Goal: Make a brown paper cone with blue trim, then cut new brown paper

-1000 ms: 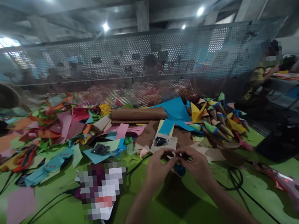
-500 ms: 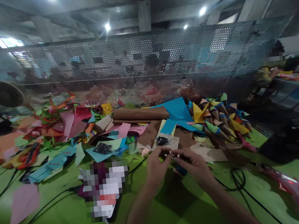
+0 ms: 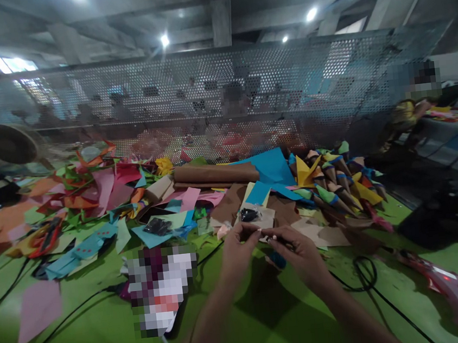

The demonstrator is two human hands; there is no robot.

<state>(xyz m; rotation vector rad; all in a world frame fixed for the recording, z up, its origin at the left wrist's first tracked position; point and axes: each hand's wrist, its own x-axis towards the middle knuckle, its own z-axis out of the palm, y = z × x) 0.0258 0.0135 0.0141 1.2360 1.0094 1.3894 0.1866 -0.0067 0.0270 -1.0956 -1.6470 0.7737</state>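
Note:
My left hand [image 3: 237,252] and my right hand [image 3: 300,251] meet above the green table [image 3: 107,337], fingertips pinched close together around a tiny item I cannot make out. A small blue piece [image 3: 278,259] shows under my right hand. Just beyond my fingers lies a beige paper sheet [image 3: 258,218] with small black pieces [image 3: 249,214] on it. Brown paper [image 3: 226,204] and light blue paper [image 3: 272,169] lie further back.
Colourful paper scraps [image 3: 92,197] cover the left and middle of the table. A row of paper cones [image 3: 332,182] lies at the right. A brown roll [image 3: 215,174], black cables [image 3: 365,277], a pink glue gun [image 3: 445,285] and a perforated metal screen [image 3: 205,97] surround the work spot.
Both hands stayed together and shifted slightly; my left fingers drew a little apart from the right, which now pinches with fingertips pointing left. The view tilted slightly.

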